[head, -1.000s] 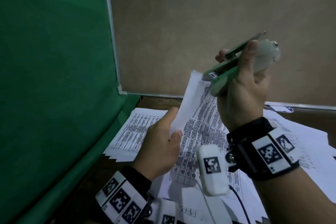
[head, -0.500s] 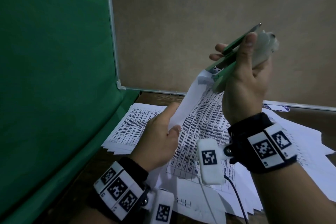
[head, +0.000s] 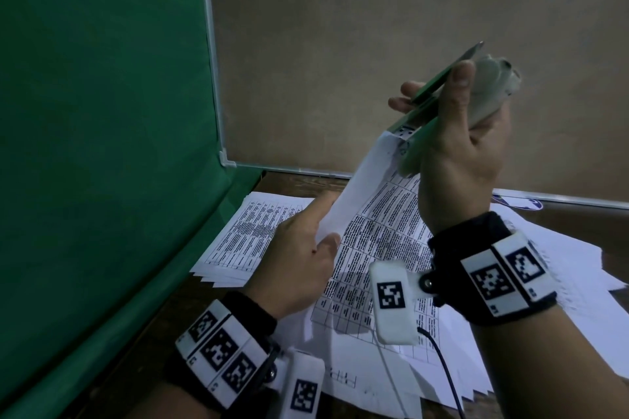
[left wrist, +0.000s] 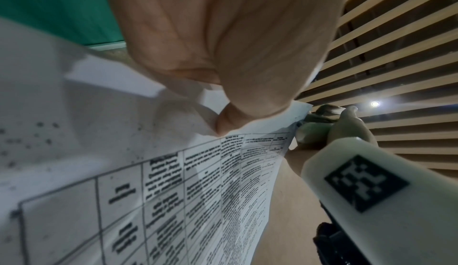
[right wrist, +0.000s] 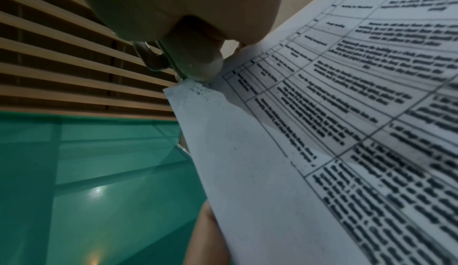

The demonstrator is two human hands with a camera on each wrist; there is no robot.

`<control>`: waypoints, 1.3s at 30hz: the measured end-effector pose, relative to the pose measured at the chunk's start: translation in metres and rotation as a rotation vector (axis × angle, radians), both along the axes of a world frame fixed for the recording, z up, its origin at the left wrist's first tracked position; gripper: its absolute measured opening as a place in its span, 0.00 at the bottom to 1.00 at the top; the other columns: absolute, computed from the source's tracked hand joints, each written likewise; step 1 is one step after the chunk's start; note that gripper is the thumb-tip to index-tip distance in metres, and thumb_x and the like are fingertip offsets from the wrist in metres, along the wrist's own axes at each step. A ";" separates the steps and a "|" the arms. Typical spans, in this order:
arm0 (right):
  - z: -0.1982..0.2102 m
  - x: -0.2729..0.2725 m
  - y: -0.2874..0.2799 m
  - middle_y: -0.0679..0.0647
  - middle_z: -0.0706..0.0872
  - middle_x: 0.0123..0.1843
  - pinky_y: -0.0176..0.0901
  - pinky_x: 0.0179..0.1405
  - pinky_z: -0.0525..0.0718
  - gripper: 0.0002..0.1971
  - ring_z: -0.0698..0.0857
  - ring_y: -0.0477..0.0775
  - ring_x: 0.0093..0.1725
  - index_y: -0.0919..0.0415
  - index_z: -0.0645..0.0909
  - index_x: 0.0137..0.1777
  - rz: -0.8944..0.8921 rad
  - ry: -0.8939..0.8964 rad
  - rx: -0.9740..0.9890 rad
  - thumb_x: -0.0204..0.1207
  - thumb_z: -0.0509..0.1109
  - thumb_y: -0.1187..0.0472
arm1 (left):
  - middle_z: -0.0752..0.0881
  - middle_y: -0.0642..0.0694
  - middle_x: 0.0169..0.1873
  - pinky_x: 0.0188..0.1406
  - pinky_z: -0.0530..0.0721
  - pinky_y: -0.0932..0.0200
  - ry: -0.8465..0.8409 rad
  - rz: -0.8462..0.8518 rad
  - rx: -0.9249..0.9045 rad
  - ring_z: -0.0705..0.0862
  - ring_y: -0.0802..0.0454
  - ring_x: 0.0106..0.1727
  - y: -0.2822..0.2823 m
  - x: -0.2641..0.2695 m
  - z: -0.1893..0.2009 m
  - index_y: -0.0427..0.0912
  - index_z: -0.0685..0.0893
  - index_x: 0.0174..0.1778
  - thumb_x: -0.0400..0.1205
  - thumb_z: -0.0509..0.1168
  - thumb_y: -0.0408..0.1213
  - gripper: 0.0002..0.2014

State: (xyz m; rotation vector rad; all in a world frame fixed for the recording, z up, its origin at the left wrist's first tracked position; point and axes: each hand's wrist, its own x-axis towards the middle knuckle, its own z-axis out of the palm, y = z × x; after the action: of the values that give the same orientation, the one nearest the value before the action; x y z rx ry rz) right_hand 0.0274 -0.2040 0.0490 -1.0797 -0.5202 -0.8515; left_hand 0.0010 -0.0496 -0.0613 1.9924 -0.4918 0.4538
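A green backdrop (head: 102, 112) fills the left side. Beside it, the left hand (head: 299, 265) pinches the side edge of a printed sheet (head: 374, 221) between thumb and fingers, above a stack of papers (head: 245, 235) on the wooden table (head: 296, 182). The sheet is light, limp and easily torn, so it is probably best held near an edge and kept taut. Its long axis climbs up and to the right, and its top corner sits in the mouth of a green stapler (head: 439, 80). The right hand (head: 456, 160) is wrapped around the stapler, well above the table. The stapler slants with its mouth pointing down and to the left.
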 end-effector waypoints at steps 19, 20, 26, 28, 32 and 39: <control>0.003 -0.010 0.001 0.50 0.80 0.27 0.48 0.22 0.84 0.14 0.82 0.58 0.23 0.57 0.74 0.43 -0.154 -0.067 -0.087 0.83 0.69 0.49 | 0.88 0.48 0.62 0.55 0.88 0.48 -0.130 -0.108 0.114 0.89 0.47 0.57 0.002 0.002 -0.001 0.53 0.74 0.80 0.89 0.59 0.33 0.23; 0.002 -0.010 0.001 0.50 0.79 0.26 0.48 0.21 0.83 0.14 0.82 0.59 0.22 0.56 0.73 0.42 -0.176 -0.063 -0.085 0.84 0.70 0.49 | 0.88 0.49 0.60 0.51 0.87 0.53 -0.117 -0.110 0.118 0.88 0.51 0.53 0.002 0.002 -0.002 0.55 0.74 0.80 0.89 0.59 0.32 0.23; 0.003 -0.006 -0.003 0.56 0.80 0.32 0.53 0.24 0.86 0.13 0.83 0.61 0.26 0.59 0.73 0.47 -0.199 -0.055 -0.075 0.86 0.70 0.52 | 0.89 0.43 0.50 0.41 0.90 0.42 -0.008 -0.138 0.110 0.89 0.38 0.45 0.004 0.003 -0.005 0.59 0.74 0.75 0.86 0.63 0.35 0.23; 0.005 -0.004 -0.007 0.59 0.81 0.40 0.56 0.32 0.89 0.10 0.85 0.62 0.34 0.60 0.72 0.51 -0.166 -0.109 -0.088 0.87 0.67 0.55 | 0.90 0.45 0.52 0.47 0.91 0.39 0.155 -0.140 0.171 0.91 0.40 0.48 0.006 0.001 -0.004 0.63 0.72 0.73 0.83 0.65 0.31 0.27; 0.011 -0.004 -0.018 0.70 0.82 0.47 0.54 0.40 0.90 0.14 0.87 0.64 0.41 0.66 0.73 0.57 -0.211 -0.140 0.023 0.86 0.68 0.54 | 0.91 0.50 0.51 0.45 0.91 0.49 0.395 -0.106 0.327 0.90 0.47 0.42 0.014 0.002 -0.006 0.65 0.73 0.70 0.79 0.66 0.27 0.30; 0.006 0.006 -0.045 0.57 0.82 0.37 0.50 0.32 0.85 0.10 0.83 0.56 0.33 0.54 0.73 0.50 -0.073 0.031 0.032 0.87 0.70 0.52 | 0.94 0.40 0.42 0.32 0.79 0.52 0.373 0.168 -0.164 0.84 0.44 0.31 0.034 0.023 -0.014 0.61 0.76 0.54 0.79 0.67 0.23 0.24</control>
State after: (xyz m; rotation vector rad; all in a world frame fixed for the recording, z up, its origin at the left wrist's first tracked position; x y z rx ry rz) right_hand 0.0338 -0.2490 0.0548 -1.0857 -0.4419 -0.9023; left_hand 0.0241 -0.0161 -0.0753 1.9080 -0.0525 0.2083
